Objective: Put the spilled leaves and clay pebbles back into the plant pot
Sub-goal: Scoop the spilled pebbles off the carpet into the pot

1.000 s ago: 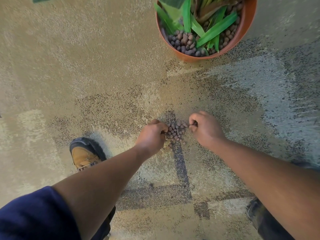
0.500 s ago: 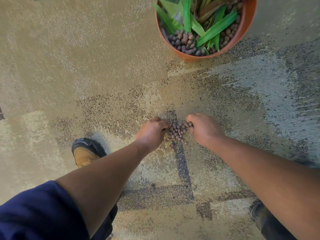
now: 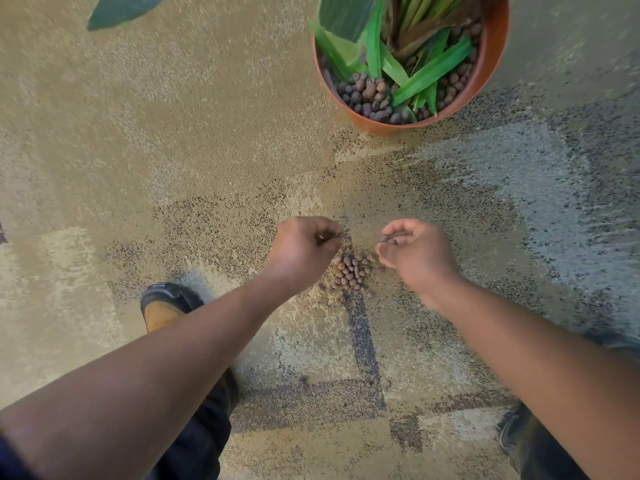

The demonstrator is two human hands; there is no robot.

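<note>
On a speckled tan and grey carpet (image 3: pixel 173 133), a person bends over a small heap of spilled clay pebbles (image 3: pixel 349 273). At far left, a dark green leaf (image 3: pixel 121 8) lies at the top edge of the view, well apart from everything else. Below it, a tan boot (image 3: pixel 162 306) is planted on the floor. The left hand (image 3: pixel 303 242) is curled into a loose fist just left of the heap; something small shows between its fingers, too blurred to name. The pebble heap lies on the carpet between the two hands. The right hand (image 3: pixel 414 249) is cupped, fingers bent inward, with a few pebbles resting in its palm. Farther back and to the right stands the orange plant pot (image 3: pixel 491 67), holding green leaves and more brown pebbles.
</note>
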